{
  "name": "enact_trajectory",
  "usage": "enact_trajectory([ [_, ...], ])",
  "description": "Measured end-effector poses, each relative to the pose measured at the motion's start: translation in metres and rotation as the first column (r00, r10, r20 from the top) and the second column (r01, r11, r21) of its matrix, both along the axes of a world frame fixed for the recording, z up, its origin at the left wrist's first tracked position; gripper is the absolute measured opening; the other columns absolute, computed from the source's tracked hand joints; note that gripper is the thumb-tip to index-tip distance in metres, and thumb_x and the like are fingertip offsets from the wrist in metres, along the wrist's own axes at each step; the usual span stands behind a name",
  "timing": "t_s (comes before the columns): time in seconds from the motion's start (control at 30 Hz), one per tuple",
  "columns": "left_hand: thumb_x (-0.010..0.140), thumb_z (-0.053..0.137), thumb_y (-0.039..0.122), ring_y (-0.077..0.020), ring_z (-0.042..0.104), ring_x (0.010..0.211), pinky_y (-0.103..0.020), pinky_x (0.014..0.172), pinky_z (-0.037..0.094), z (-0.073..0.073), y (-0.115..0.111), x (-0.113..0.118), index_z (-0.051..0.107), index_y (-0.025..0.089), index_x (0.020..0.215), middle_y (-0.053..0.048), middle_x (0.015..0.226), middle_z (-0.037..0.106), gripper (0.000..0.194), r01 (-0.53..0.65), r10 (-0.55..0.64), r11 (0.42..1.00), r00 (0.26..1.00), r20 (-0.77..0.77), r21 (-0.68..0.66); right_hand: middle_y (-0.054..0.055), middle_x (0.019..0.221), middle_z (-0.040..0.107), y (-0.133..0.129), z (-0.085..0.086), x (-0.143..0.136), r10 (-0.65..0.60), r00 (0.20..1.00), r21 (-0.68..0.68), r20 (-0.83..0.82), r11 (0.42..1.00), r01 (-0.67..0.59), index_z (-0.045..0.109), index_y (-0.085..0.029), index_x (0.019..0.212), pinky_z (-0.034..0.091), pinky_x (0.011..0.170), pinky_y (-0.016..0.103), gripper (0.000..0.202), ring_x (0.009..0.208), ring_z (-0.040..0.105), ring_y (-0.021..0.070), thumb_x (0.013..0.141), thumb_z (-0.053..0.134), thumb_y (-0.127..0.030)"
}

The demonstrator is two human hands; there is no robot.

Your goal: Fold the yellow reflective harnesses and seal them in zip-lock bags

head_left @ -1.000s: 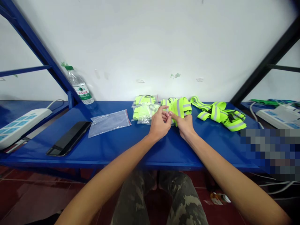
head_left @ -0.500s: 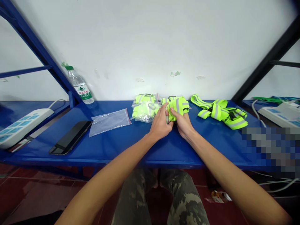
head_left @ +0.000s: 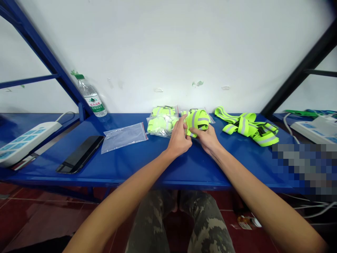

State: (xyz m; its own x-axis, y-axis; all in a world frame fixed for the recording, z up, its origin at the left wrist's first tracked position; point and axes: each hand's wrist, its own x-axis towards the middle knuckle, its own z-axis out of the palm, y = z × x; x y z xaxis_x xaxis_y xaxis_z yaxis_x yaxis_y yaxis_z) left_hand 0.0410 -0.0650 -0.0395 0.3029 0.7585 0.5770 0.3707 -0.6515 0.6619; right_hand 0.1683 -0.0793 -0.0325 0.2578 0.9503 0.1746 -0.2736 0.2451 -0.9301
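Between both hands is a bundled neon-yellow reflective strap (head_left: 198, 120) with silver stripes, raised a little above the blue table. My left hand (head_left: 180, 136) grips its left side. My right hand (head_left: 207, 135) holds it from the right and below, the thumb pressed on its front. Bagged reflective straps (head_left: 162, 123) in clear plastic lie just left of the hands, and another bag (head_left: 210, 118) is partly hidden behind the bundle. A loose reflective strap (head_left: 244, 126) with a black buckle is spread out to the right. Flat on the left is a clear zip bag (head_left: 125, 138).
A black phone (head_left: 80, 154) lies near the table's (head_left: 158, 167) left front. A water bottle (head_left: 92, 96) leans against the wall behind it. White power strips stand at the far left (head_left: 28, 140) and far right (head_left: 316, 130). Blue and black frame bars slope up at both sides.
The strap bundle has turned in my hands, and its stripes now face another way. My right thumb has slid lower on it. Everything on the table stays put.
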Motion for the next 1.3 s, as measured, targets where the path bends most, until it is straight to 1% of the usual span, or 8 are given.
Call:
enact_trajectory([
  [0.2,0.067,0.057,0.004,-0.0106,0.05,0.075,-0.03,0.082,0.051,0.002,-0.005,0.005,0.036,0.025,0.141,-0.004,0.111,0.049,0.08,0.005,-0.006,1.0,0.997,0.071,0.021,0.003,0.088,0.072,0.003,-0.007,-0.002,-0.098,0.995,0.062,0.026,0.993,0.096,0.063,-0.019,0.088,0.055,0.076,0.036,0.041,0.08,0.067,0.0206,0.055,0.085,-0.031],
  [0.3,0.069,0.062,0.011,-0.019,0.054,0.094,-0.038,0.093,0.05,0.004,-0.008,0.003,0.036,0.022,0.141,-0.007,0.114,0.051,0.078,-0.014,0.016,0.995,1.0,-0.015,0.098,0.004,0.09,0.072,0.003,-0.008,-0.002,-0.12,0.993,0.045,0.022,0.992,0.119,0.063,-0.019,0.09,0.055,0.078,0.037,0.041,0.081,0.068,0.0211,0.057,0.084,-0.031],
  [0.43,0.073,0.066,0.019,-0.0311,0.047,0.117,-0.053,0.104,0.041,0.005,-0.009,0.001,0.038,0.02,0.142,-0.012,0.123,0.048,0.074,-0.14,0.161,0.978,0.978,-0.135,0.153,0.005,0.092,0.072,0.001,-0.004,-0.004,-0.096,0.995,-0.006,-0.032,0.995,0.096,0.064,-0.019,0.089,0.056,0.08,0.037,0.045,0.084,0.07,0.022,0.053,0.087,-0.031],
  [0.67,0.078,0.059,0.012,-0.0277,0.049,0.118,-0.048,0.107,0.041,-0.002,0.0,0.002,0.035,0.015,0.142,-0.013,0.121,0.052,0.069,-0.147,0.152,0.973,0.988,-0.015,0.179,0.004,0.101,0.074,-0.003,0.0,-0.004,0.024,1.0,-0.002,-0.013,1.0,-0.024,0.066,-0.022,0.1,0.057,0.081,0.037,0.052,0.088,0.07,0.0212,0.055,0.089,-0.035],
  [0.8,0.08,0.055,0.009,-0.0269,0.049,0.119,-0.047,0.108,0.041,0.0,-0.003,0.003,0.035,0.019,0.145,-0.013,0.123,0.052,0.068,-0.123,0.126,0.973,0.992,-0.003,0.197,0.004,0.098,0.074,-0.002,-0.003,-0.004,0.044,0.999,0.016,0.017,0.999,-0.044,0.066,-0.021,0.101,0.055,0.085,0.037,0.05,0.085,0.069,0.02,0.059,0.087,-0.036],
  [1.03,0.076,0.061,0.014,-0.0293,0.046,0.122,-0.047,0.107,0.041,0.015,-0.013,-0.004,0.032,0.028,0.153,-0.011,0.153,0.032,0.084,-0.025,0.111,0.958,0.95,-0.29,0.285,0.004,0.093,0.073,-0.003,-0.003,-0.001,0.041,0.98,0.055,0.196,0.997,-0.052,0.064,-0.019,0.097,0.052,0.077,0.033,0.047,0.083,0.066,0.0198,0.064,0.085,-0.044],
  [1.2,0.083,0.061,0.024,-0.0342,0.042,0.125,-0.051,0.103,0.042,0.023,-0.011,-0.006,0.026,0.031,0.157,-0.012,0.15,0.037,0.082,-0.068,0.23,0.934,0.865,-0.445,0.351,0.0,0.079,0.069,-0.007,-0.005,0.005,0.08,0.95,0.047,0.301,0.994,-0.098,0.064,-0.018,0.095,0.047,0.063,0.028,0.046,0.065,0.059,0.0141,0.067,0.082,-0.049],
  [1.3,0.086,0.055,0.016,-0.0349,0.038,0.132,-0.053,0.109,0.036,0.023,-0.005,-0.003,0.032,0.03,0.155,-0.014,0.142,0.041,0.075,-0.056,0.233,0.925,0.866,-0.443,0.376,-0.003,0.067,0.064,-0.01,-0.006,0.005,0.112,0.944,0.03,0.311,0.991,-0.127,0.062,-0.019,0.091,0.046,0.06,0.027,0.043,0.059,0.057,0.0134,0.067,0.082,-0.048],
])
